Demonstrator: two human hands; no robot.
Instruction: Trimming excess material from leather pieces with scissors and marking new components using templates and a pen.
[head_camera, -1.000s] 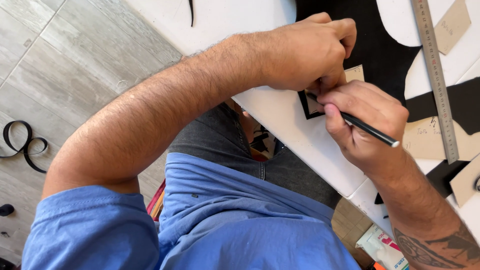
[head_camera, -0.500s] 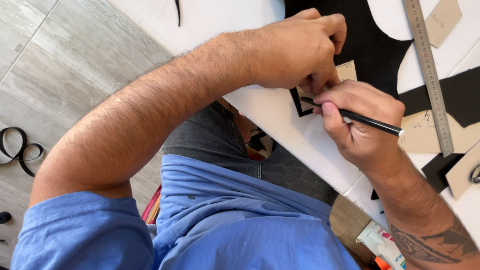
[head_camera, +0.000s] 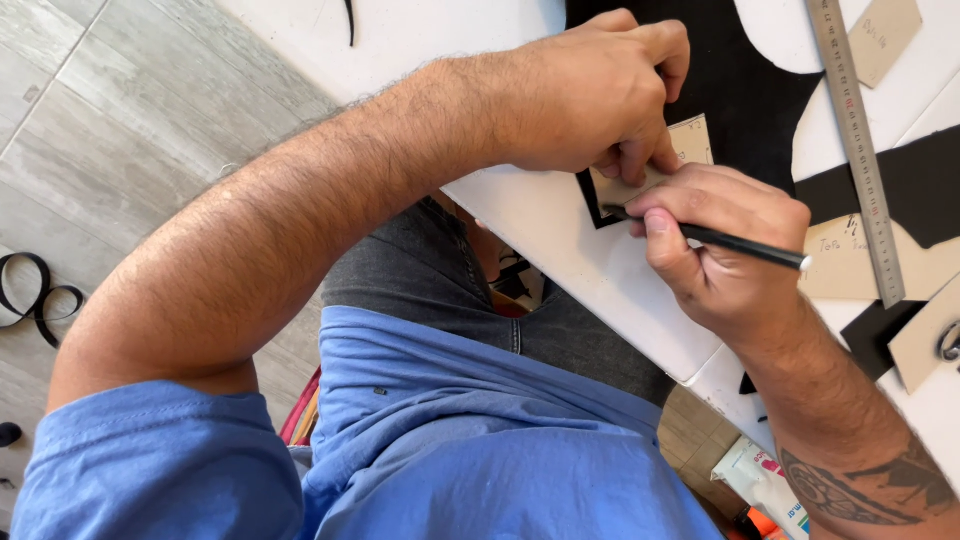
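My left hand (head_camera: 590, 95) presses a small tan cardboard template (head_camera: 690, 140) flat onto a black sheet (head_camera: 745, 90) on the white table (head_camera: 560, 240). Fingertips pin the template near its lower edge. My right hand (head_camera: 725, 245) grips a thin black pencil (head_camera: 740, 243), its tip touching the black sheet at the template's lower left corner. Most of the template is hidden under my left fingers.
A metal ruler (head_camera: 855, 140) lies at the right across more tan cardboard pieces (head_camera: 850, 265) and black scraps (head_camera: 900, 180). A black strap loop (head_camera: 35, 295) lies on the grey tiled floor at the left. Packages (head_camera: 765, 485) sit below the table edge.
The view has shifted slightly. Both hands stay on the template, the pencil tip staying at its lower left corner.
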